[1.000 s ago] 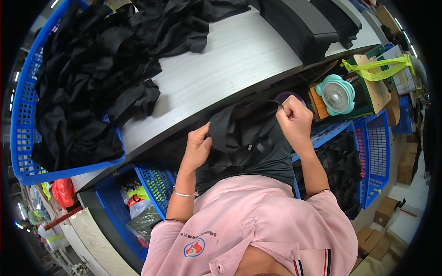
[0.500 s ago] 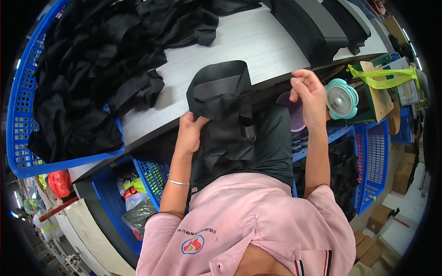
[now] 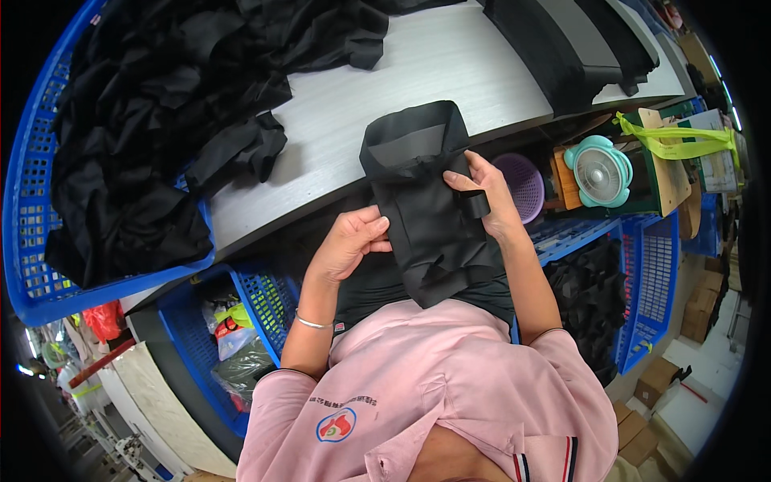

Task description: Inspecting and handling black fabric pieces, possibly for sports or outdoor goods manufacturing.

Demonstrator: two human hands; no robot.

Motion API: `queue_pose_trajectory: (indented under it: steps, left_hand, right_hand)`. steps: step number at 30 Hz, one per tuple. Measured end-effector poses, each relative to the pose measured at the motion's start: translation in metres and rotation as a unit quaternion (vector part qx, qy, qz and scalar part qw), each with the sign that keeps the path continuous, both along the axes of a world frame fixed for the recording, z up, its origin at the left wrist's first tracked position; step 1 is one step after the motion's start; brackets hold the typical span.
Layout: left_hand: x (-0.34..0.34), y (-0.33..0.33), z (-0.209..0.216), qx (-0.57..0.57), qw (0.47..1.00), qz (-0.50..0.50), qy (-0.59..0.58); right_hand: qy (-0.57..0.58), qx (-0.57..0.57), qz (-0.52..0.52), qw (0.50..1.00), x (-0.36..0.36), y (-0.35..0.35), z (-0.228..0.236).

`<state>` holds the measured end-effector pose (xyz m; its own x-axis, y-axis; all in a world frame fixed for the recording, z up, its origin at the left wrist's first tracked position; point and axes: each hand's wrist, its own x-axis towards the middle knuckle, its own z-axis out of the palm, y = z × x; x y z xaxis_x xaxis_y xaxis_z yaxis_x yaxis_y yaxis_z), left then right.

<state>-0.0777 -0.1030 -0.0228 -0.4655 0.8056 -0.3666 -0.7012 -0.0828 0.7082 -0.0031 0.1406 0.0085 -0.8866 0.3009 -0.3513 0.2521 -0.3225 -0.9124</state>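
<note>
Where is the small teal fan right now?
In the head view, the small teal fan sits on the person's right, below the table edge, between a purple basket and a green-strapped board.

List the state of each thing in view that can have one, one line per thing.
Black fabric piece: held up lengthwise, top end over the table edge.
Left hand: gripping its left edge.
Right hand: gripping its right edge and strap.
Blue basket: heaped with black fabric.
Small fan: whether running, cannot tell.
</note>
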Motion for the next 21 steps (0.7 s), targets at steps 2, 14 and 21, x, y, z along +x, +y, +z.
queue_pose_trajectory:
  steps: [2, 14, 21]
  left_hand:
    - [0.005, 0.003, -0.012, -0.054, 0.998, 0.042, 0.003]
    - [0.013, 0.011, -0.026, -0.143, 0.946, 0.279, 0.084]
    - [0.011, 0.017, -0.021, -0.180, 0.938, 0.266, 0.130]
  right_hand:
    - [0.048, 0.028, 0.009, 0.998, 0.002, -0.003, -0.007]
    - [0.046, 0.360, 0.089, 0.927, 0.026, -0.030, -0.014]
    - [0.159, 0.377, -0.052, 0.911, 0.013, -0.045, -0.021]
